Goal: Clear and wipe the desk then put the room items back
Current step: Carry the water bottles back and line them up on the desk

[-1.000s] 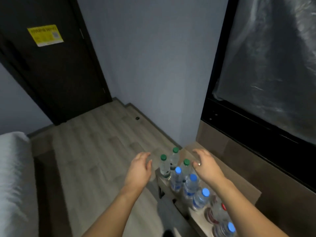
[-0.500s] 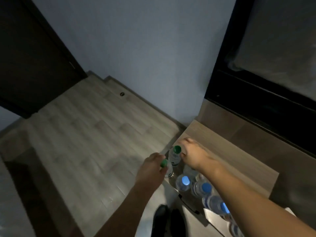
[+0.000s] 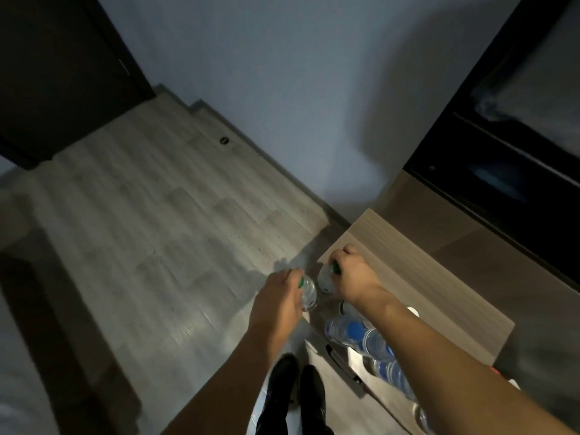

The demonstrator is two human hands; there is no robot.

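Note:
Two clear water bottles with green caps stand at the left end of a low stand beside the wooden desk [image 3: 417,271]. My left hand [image 3: 276,301] grips the top of the left green-capped bottle [image 3: 308,291]. My right hand [image 3: 353,277] grips the top of the right green-capped bottle [image 3: 324,279]. Several blue-capped bottles [image 3: 354,329] stand in a row behind them, partly hidden under my right forearm.
Pale wood floor [image 3: 150,233] spreads to the left. A dark door [image 3: 56,73] stands at the far left, a grey wall [image 3: 266,89] ahead. A black frame [image 3: 502,183] rises behind the desk. My dark shoes [image 3: 295,390] are at the bottom.
Both hands came down from hovering over the bottles and closed on the two green-capped ones. The camera tilted downward, bringing my shoes into view.

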